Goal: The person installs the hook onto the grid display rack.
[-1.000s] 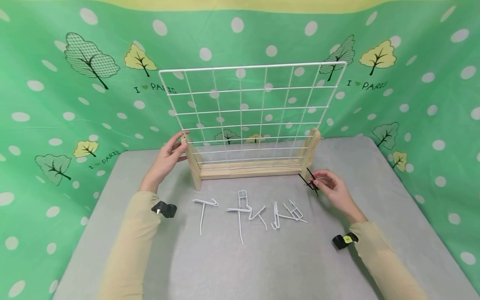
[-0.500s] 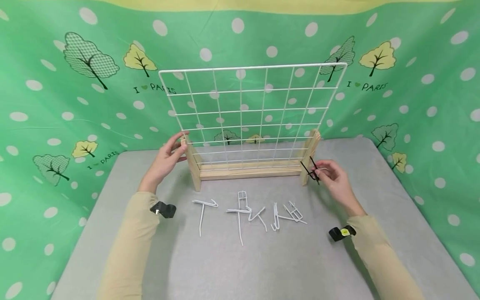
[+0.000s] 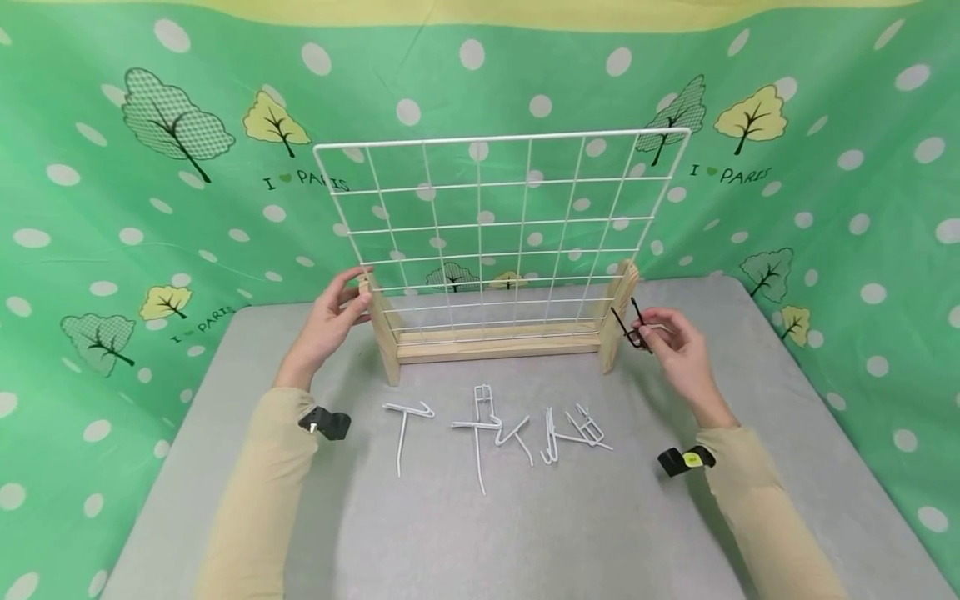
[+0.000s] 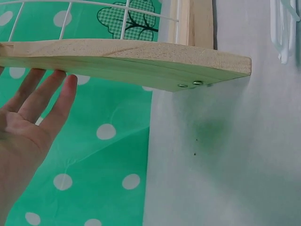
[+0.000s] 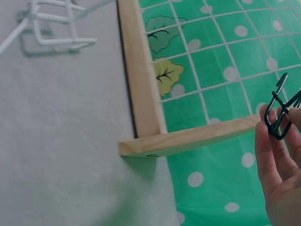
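A white wire grid panel (image 3: 480, 223) stands upright in a wooden stand (image 3: 498, 348) with two side posts. My left hand (image 3: 326, 321) holds the upper part of the left post, its thumb at the front edge. Three of its fingers touch the post's outer face (image 4: 108, 68) in the left wrist view, where the thumb is hidden. Beside the right post, my right hand (image 3: 681, 354) pinches a black wire hook (image 5: 270, 115) between thumb and fingers. The hook is raised off the table, with two prongs pointing up and left in the head view.
Several white wire hooks lie in a row before the stand, from a T-shaped one (image 3: 403, 429) at left to one with a rectangular wire end (image 3: 589, 427) at right. The grey table (image 3: 480, 542) meets a green dotted cloth (image 3: 408, 75) behind.
My right hand has lifted the black hook upward and slightly right, from the foot of the right post to beside its middle. The left hand stays on the left post.
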Demonstrator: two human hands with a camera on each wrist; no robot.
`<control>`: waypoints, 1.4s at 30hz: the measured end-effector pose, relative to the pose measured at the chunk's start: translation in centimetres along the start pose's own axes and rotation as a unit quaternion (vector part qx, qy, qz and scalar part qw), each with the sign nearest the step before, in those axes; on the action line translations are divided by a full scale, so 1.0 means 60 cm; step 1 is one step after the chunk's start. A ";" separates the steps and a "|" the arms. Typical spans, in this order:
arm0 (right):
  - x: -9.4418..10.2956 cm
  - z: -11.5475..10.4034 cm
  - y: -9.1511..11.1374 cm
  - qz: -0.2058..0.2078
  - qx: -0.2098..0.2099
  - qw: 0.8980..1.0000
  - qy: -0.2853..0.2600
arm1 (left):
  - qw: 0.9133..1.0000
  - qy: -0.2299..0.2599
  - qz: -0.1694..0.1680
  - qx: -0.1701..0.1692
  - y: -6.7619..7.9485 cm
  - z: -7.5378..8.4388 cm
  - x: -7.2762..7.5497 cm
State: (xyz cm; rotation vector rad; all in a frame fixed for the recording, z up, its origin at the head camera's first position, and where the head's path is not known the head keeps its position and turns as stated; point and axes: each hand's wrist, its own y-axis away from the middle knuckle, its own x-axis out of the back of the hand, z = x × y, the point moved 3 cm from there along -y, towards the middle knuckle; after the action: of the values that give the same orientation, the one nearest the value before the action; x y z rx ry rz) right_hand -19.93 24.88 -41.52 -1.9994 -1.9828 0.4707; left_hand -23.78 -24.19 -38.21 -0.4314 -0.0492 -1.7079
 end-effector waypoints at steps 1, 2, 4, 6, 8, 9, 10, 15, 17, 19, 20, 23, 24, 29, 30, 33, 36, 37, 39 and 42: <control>0.001 -0.002 -0.002 0.004 0.000 1.000 -0.003 | 1.000 0.002 0.002 -0.002 0.000 0.000 0.000; 0.003 -0.005 -0.004 0.009 0.001 1.000 -0.004 | 1.000 0.005 0.004 -0.003 0.000 0.001 0.000; 0.005 -0.011 -0.008 0.017 0.004 1.000 -0.005 | 1.000 0.007 0.005 -0.005 0.000 0.000 -0.001; 0.007 -0.016 -0.011 0.026 0.008 1.000 -0.001 | 1.000 0.011 0.006 -0.006 0.000 -0.001 -0.001; 0.008 -0.022 -0.014 0.031 0.011 0.999 0.002 | 1.000 0.014 0.007 -0.007 0.001 -0.002 -0.001; 0.009 -0.025 -0.016 0.032 0.012 0.999 0.002 | 1.000 0.017 0.008 -0.006 0.001 -0.003 -0.001; 0.009 -0.027 -0.017 0.034 0.014 0.999 0.005 | 1.000 0.019 0.009 -0.005 0.002 -0.003 -0.001; 0.012 -0.035 -0.020 0.035 0.019 0.999 0.011 | 0.999 0.031 0.014 0.005 0.004 -0.005 -0.001; 0.014 -0.036 -0.020 0.034 0.019 0.999 0.018 | 0.999 0.033 0.014 0.009 0.004 -0.006 -0.001; 0.015 -0.039 -0.021 0.035 0.018 0.999 0.024 | 0.999 0.035 0.015 0.011 0.006 -0.004 -0.001; 0.016 -0.040 -0.021 0.036 0.018 0.999 0.031 | 0.999 0.036 0.015 0.012 0.007 -0.002 -0.002; 0.017 -0.046 -0.024 0.040 0.018 0.998 0.039 | 0.999 0.036 0.011 0.010 0.011 0.012 -0.004; 0.017 -0.048 -0.026 0.040 0.019 0.998 0.038 | 0.999 0.035 0.010 0.010 0.013 0.018 -0.006; 0.014 -0.057 -0.038 0.038 0.022 0.998 0.039 | 0.999 0.027 0.010 0.014 0.019 0.041 -0.009; 0.013 -0.058 -0.041 0.038 0.024 0.998 0.039 | 0.999 0.026 0.011 0.014 0.019 0.042 -0.009; 0.005 -0.067 -0.049 0.036 0.031 0.998 0.044 | 0.999 0.027 0.012 0.015 0.019 0.043 -0.009; -0.001 -0.072 -0.055 0.033 0.039 0.998 0.044 | 0.999 0.030 0.014 0.016 0.014 0.023 -0.006; -0.002 -0.072 -0.056 0.034 0.040 0.998 0.043 | 0.999 0.031 0.015 0.017 0.013 0.021 -0.006; -0.005 -0.073 -0.058 0.035 0.041 0.998 0.039 | 0.999 0.034 0.016 0.019 0.013 0.019 -0.006; -0.005 -0.070 -0.062 0.044 0.042 0.997 0.037 | 0.999 0.034 0.016 0.019 0.018 0.033 -0.009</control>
State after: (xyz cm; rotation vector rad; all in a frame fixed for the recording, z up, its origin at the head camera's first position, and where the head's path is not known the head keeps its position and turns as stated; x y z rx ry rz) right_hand -21.55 24.75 -36.15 -2.0285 -1.8080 0.4846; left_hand -22.18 -23.36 -36.76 -0.3449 -0.0247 -1.6869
